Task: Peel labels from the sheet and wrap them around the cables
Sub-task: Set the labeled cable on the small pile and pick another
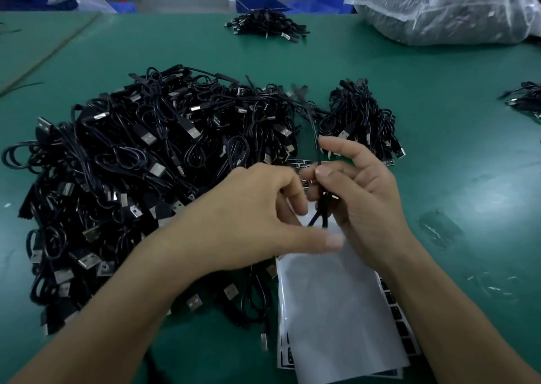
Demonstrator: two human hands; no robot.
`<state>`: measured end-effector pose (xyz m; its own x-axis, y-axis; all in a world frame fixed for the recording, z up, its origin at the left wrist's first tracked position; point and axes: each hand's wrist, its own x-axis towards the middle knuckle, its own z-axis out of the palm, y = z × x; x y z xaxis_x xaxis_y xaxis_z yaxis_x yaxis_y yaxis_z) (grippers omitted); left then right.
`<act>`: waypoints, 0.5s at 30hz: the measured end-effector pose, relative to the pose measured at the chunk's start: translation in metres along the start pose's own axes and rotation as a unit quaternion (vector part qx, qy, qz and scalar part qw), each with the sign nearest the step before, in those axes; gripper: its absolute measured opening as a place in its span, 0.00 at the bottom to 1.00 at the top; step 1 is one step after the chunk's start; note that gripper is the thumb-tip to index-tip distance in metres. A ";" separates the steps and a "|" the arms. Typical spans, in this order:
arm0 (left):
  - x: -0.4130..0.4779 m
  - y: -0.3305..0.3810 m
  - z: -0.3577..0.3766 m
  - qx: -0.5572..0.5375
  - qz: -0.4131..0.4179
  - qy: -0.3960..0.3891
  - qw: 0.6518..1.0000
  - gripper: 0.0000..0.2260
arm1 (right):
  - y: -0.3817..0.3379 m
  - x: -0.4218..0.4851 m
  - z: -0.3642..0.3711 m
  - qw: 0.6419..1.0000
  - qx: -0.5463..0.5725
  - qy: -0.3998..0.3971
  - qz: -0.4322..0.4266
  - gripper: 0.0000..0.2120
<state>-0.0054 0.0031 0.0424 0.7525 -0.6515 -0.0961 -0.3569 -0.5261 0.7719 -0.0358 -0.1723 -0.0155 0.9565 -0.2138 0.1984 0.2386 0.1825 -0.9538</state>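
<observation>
A white glossy label sheet [336, 310] lies nearest on the green desk [439, 120]. At left is a heap of black USB cables [146, 164]. The left hand [248, 222] has a blurred grip, so I cannot tell its state. The right hand [360, 196] pinches a thin black cable [314, 129] above the sheet. Far right, a clear plastic bag [445, 9] holds dark cables.

right hand [363, 205] pinching cable [316, 137], label sheet [336, 310] below

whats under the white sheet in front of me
Black labels poke out from under the white sheet along its right edge and at its lower left corner. Whatever lies beneath its middle is covered.
</observation>
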 end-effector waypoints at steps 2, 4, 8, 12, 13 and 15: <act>0.002 0.003 -0.002 -0.068 -0.038 0.031 0.996 0.27 | -0.003 -0.001 0.002 0.999 0.027 -0.011 0.019 0.17; 0.005 0.005 -0.002 -0.135 -0.056 0.109 0.983 0.28 | -0.005 -0.002 0.003 0.997 0.051 -0.044 0.033 0.14; 0.010 0.000 -0.006 -0.202 -0.044 0.241 0.948 0.19 | -0.010 -0.007 0.007 0.994 0.065 -0.081 0.041 0.12; 0.011 -0.001 -0.008 -0.313 -0.011 0.251 0.916 0.14 | -0.011 -0.013 0.013 0.980 0.048 -0.176 0.082 0.13; 0.010 -0.001 -0.008 -0.328 -0.004 0.249 0.911 0.14 | -0.010 -0.014 0.014 0.974 0.049 -0.199 0.099 0.12; 0.010 -0.001 -0.007 -0.337 0.004 0.244 0.910 0.15 | -0.009 -0.016 0.018 0.967 0.045 -0.225 0.115 0.10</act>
<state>0.0063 0.0012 0.0456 0.9659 -0.2480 0.0740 -0.0664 0.0386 0.9970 -0.0503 -0.1531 -0.0060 0.9575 0.2769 0.0807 0.0053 0.2628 -0.9648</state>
